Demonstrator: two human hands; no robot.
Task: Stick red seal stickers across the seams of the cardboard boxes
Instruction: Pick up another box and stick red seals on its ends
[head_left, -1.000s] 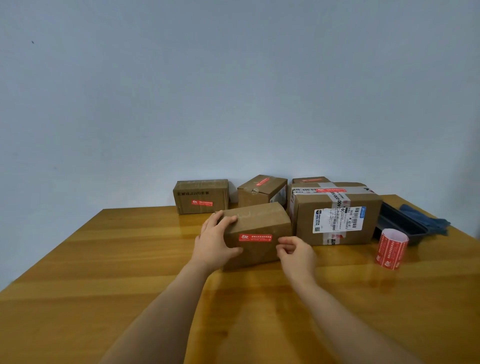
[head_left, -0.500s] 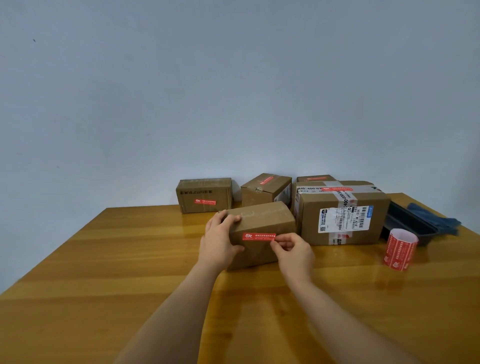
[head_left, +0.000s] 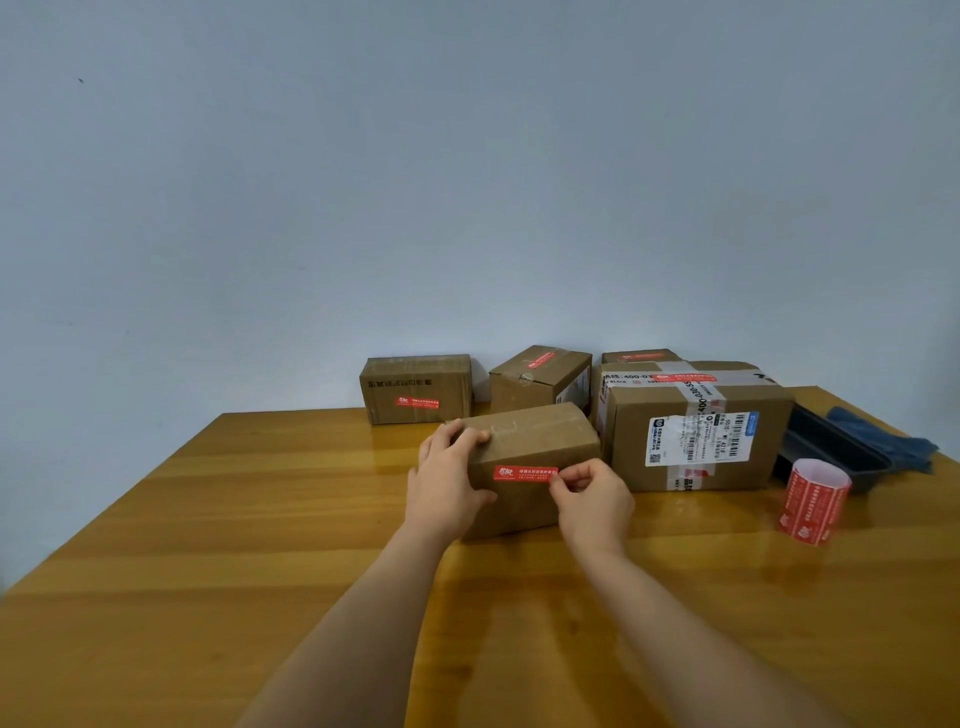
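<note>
Head view: pale blue wall, glossy wooden worktop. We see left hand gripping near box at its left end, fingers curled over top edge. Right hand has moved up to red seal sticker on front face; fingertips now pinch or press its right end, we cannot tell which. We judge sticker nearly seated. Big box: white barcode label, tape reading "400-03". Sticker roll stands right.
</note>
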